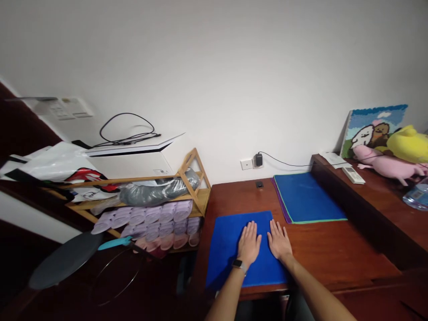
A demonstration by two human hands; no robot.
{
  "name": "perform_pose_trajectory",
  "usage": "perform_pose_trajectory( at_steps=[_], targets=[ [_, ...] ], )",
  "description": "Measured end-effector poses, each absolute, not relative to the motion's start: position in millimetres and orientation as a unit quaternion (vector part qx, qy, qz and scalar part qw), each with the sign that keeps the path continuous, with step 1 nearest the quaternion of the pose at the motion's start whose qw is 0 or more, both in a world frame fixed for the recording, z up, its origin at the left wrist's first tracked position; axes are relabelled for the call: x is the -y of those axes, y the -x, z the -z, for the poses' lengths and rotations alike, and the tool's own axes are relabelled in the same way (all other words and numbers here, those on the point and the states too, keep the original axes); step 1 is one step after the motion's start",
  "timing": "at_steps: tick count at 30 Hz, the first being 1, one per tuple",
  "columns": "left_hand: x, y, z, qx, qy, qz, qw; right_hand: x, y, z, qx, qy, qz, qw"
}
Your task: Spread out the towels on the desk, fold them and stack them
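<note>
A blue cloth (225, 240) lies spread flat on the brown wooden desk (334, 249). My left hand (249, 244), with a watch at the wrist, rests palm down on the middle of this cloth, fingers stretched out. Over the cloth's right edge my right hand (279, 240) lies flat, its fingers also extended. Neither hand grips anything. Behind and to the right, a stack of flat cloths (307, 196) has a blue one on top, with green and purple edges showing beneath.
A wooden rack (192, 178) with slippers (167, 214) stands left of the desk. A charger (258, 159) is plugged into the wall. On the raised right shelf are a remote (353, 175), a pink plush toy (388, 165), a yellow plush (408, 145) and a picture (374, 127).
</note>
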State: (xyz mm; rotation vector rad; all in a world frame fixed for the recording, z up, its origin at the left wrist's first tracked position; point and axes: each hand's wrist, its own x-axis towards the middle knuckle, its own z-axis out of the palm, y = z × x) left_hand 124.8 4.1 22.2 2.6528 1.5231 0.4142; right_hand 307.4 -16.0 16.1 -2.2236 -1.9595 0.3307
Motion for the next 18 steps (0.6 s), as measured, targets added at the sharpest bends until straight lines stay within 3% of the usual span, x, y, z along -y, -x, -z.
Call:
perform_pose_trajectory(
  at_steps=[4, 12, 18],
  targets=[
    [-11.5, -159.6, -8.3, -0.480, -0.867, -0.118, 0.058, 16.2, -308.6, -13.3, 0.662, 0.737, -0.107, 0.082],
    [-29.7, -23.5, -15.5, -0.609, -0.787, -0.097, 0.006, 17.1, -307.4, -13.0, 0.652, 0.746, -0.109, 0.074],
    [-31.5, -9.0, -4.9, -0.607, -0.783, -0.131, -0.031, 8.9, -307.2, -19.4, 0.638, 0.760, -0.116, 0.044]
  ],
)
